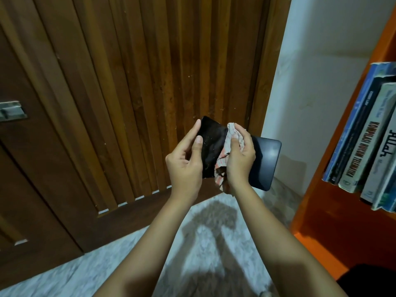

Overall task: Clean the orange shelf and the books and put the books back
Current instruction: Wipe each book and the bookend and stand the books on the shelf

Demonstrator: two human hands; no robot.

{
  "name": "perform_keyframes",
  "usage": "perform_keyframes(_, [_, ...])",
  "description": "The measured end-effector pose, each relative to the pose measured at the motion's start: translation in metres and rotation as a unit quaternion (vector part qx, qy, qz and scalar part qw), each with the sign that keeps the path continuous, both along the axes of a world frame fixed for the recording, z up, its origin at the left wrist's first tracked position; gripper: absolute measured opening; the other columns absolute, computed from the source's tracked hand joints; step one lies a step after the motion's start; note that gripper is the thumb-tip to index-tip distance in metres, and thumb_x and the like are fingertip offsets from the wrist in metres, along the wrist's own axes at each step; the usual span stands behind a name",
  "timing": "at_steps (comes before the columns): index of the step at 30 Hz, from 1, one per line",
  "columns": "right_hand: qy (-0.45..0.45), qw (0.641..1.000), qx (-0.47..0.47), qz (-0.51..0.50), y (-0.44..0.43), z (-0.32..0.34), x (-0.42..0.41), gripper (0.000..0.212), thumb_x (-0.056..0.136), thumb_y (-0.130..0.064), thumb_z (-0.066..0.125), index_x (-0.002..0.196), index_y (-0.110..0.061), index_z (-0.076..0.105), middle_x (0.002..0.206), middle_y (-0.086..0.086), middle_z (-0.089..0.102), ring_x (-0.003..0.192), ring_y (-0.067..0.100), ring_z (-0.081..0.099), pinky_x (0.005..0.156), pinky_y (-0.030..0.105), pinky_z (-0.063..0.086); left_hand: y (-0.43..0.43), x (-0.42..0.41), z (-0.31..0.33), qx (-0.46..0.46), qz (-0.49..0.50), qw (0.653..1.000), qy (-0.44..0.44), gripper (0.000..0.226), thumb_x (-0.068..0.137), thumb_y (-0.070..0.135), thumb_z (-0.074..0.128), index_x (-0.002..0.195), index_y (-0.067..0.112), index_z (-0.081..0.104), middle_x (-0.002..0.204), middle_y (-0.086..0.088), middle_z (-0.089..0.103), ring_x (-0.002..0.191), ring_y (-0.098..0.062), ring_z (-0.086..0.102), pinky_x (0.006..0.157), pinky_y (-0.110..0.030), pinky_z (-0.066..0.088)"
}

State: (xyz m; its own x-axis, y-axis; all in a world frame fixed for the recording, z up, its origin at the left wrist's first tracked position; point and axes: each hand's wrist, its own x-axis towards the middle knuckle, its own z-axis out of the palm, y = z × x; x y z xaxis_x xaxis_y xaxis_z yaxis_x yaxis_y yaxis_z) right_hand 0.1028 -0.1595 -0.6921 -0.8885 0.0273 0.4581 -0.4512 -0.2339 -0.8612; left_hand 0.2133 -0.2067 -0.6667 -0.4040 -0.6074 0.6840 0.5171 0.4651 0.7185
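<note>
Wiping works best with the left hand (186,166) gripping the book's (266,161) end steady, in mid-air left of the shelf (321,213), while the right hand (241,159), clutching the cloth (232,136), sweeps edge to edge.

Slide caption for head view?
Left hand holds a book; right hand presses a cloth on its cover, beside the orange shelf.

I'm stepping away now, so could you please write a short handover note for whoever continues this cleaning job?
Left hand grips the black book by its left end.
Right hand holds a striped cloth pressed on its cover.
Several books lean in the orange shelf.
Done: wiping of this book is under way.
Left: finish it and shelve it; shelf cleaning cannot be judged.
</note>
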Motion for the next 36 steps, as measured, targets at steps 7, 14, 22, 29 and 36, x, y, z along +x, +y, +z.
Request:
perform_keyframes(7, [0.062,0.995,0.032,0.072,0.0,0.008,0.005,0.025,0.096,-0.015,0.047,0.114,-0.026,0.06,0.118,-0.006,0.061,0.112,0.007,0.055,0.098,0.032,0.048,0.001,0.001,0.005,0.028,-0.015,0.999,-0.005,0.036,0.095,0.003,0.051,0.129,0.015,0.049,0.12,0.017,0.056,0.111,0.012,0.054,0.083,-0.008,0.047])
perform_keyframes(14, [0.144,0.986,0.04,0.071,-0.003,0.007,0.017,0.024,0.097,-0.017,0.048,0.117,-0.023,0.059,0.116,-0.016,0.057,0.113,0.001,0.053,0.095,0.016,0.044,0.0,-0.002,0.005,0.133,-0.062,0.989,-0.034,0.034,0.095,0.011,0.051,0.127,0.02,0.055,0.127,0.002,0.061,0.119,-0.011,0.057,0.098,-0.042,0.05])
perform_keyframes(22, [0.258,0.957,0.073,0.108,0.001,0.012,0.022,0.026,0.094,-0.002,0.051,0.118,-0.004,0.061,0.118,0.0,0.06,0.115,0.008,0.054,0.098,0.023,0.045,-0.008,0.0,0.011,0.202,-0.118,0.971,-0.048,0.032,0.096,0.009,0.049,0.125,0.02,0.058,0.125,0.001,0.062,0.115,-0.014,0.06,0.097,-0.038,0.05])
perform_keyframes(29, [0.313,0.933,0.109,0.141,0.002,0.003,0.026,0.027,0.09,0.001,0.055,0.116,-0.002,0.063,0.118,0.008,0.063,0.117,0.013,0.055,0.101,0.024,0.042,-0.017,0.002,0.013,0.29,-0.16,0.943,-0.044,0.029,0.096,0.01,0.049,0.117,0.024,0.063,0.123,-0.006,0.064,0.113,-0.023,0.061,0.094,-0.041,0.051])
perform_keyframes(36, [0.338,0.918,0.122,0.169,0.003,-0.005,0.031,0.025,0.09,-0.003,0.055,0.114,-0.002,0.064,0.117,0.008,0.064,0.116,0.016,0.057,0.101,0.032,0.044,-0.024,0.003,0.011,0.306,-0.137,0.941,-0.045,0.028,0.094,0.015,0.053,0.1,0.035,0.071,0.126,-0.002,0.062,0.121,-0.024,0.055,0.105,-0.047,0.041])
